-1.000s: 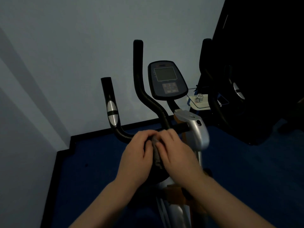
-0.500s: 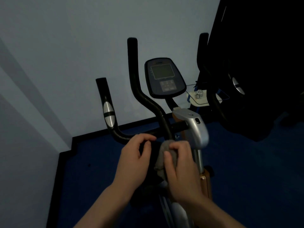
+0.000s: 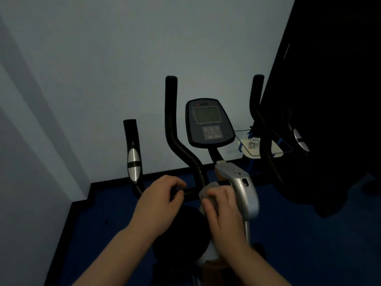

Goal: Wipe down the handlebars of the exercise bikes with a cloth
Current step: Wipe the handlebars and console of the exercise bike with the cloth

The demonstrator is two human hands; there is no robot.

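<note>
The room is dim. An exercise bike stands close to a pale wall, on a dark blue floor. Its black handlebar runs across low in front of the person, and both hands are at it.

The left hand is curled around the bar to the left of the centre post, fingers wrapped over the top and closed on it. The right hand is just right of it, near the silver stem housing, closed around a bunched grey cloth. The cloth sits between the fingertips and the bar, at the point where the bar meets the stem; whether it presses on the bar cannot be told for sure. A gap of bare bar shows between the two hands.

To the far left the bar bends up into a short grip with a silver sensor pad. A tall curved black arm rises left of the console, and a matching one rises on the right. The console screen is dark. Behind on the right, a small glass shelf holds a small item too blurred to name. The far right is in deep shadow.
</note>
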